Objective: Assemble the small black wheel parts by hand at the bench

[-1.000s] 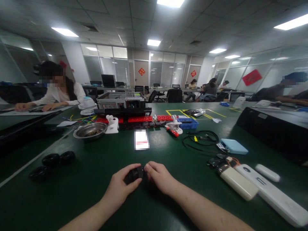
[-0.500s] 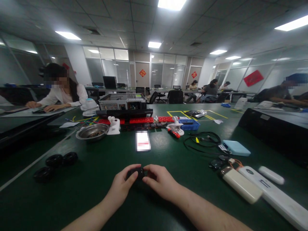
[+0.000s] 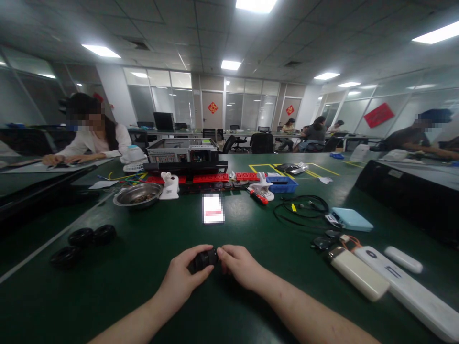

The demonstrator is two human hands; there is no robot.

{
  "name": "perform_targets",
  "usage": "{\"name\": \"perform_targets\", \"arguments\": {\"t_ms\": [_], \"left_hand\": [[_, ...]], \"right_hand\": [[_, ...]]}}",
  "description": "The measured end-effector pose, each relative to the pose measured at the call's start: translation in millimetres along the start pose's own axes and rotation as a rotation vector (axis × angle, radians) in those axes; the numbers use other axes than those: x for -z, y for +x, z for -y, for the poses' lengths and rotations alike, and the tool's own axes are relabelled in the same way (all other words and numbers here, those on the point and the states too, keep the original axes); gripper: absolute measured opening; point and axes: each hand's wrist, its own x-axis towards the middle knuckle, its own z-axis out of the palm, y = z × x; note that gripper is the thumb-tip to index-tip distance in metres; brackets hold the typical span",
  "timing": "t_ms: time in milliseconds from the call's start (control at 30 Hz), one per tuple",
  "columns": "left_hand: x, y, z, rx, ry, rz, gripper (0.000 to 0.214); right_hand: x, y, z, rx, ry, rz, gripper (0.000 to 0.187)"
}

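A small black round part (image 3: 203, 259) sits between my two hands just above the green table (image 3: 150, 258). My left hand (image 3: 181, 277) curls around its left side, thumb and fingers closed on it. My right hand (image 3: 238, 266) pinches its right end with closed fingertips. Most of the part is hidden by my fingers. Three similar black round parts (image 3: 84, 241) lie on the table to the far left.
Ahead stand a steel bowl (image 3: 138, 195), white clips, red strips and a computer case (image 3: 182, 150). At the right lie black cables (image 3: 301, 208), a light blue box (image 3: 349, 219), white power banks (image 3: 358, 273) and a black monitor back. People sit at the left, right and back.
Both hands stay closed on the black part. The part shows a little more between the fingers than half a second ago. The view has shifted slightly.
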Motion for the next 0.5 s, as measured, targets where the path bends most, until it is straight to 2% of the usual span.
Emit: {"name": "perform_targets", "arguments": {"t_ms": [133, 267, 333, 500], "left_hand": [[-0.2, -2.0, -0.2, -0.051, 0.036, 0.032, 0.033], [0.7, -1.7, -0.4, 0.006, -0.004, 0.057, 0.036], [0.8, -0.4, 0.9, 0.057, -0.073, 0.074, 0.037], [-0.9, 4.1, 3.8, 0.138, -0.347, 0.181, 0.037]], "right_hand": [[0.4, -0.3, 2.1, -0.015, 0.035, 0.033, 0.036], [2.3, -1.5, 6.9, 0.007, 0.023, 0.024, 0.027], [3.5, -3.6, 11.1, 0.070, -0.041, -0.005, 0.020], [6.3, -10.8, 23.4, 0.173, -0.191, -0.025, 0.026]]}}
